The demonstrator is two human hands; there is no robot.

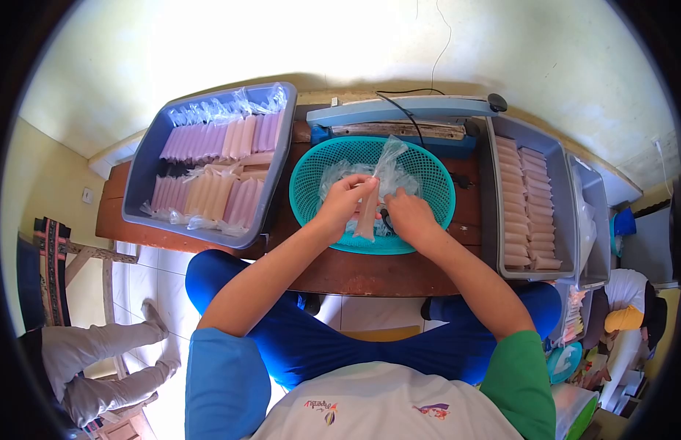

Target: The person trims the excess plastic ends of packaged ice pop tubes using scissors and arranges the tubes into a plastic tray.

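My left hand (349, 199) is closed round the upper part of a filled plastic tube (367, 214), pinkish and upright, with its loose clear end sticking up above the fingers. Below and around it is an oval turquoise basket (444, 192) with clear plastic bags (344, 173) inside. My right hand (408, 213) reaches into the basket's right half, its fingers bent down by something small and dark; what they hold, if anything, is hidden.
A grey tub (138, 192) of filled tubes stands left, another tub (565, 242) of tubes right. Behind the basket lies a blue sealing device (421, 105) with a cable. One person's legs (105, 352) show at left, another person (626, 293) at far right.
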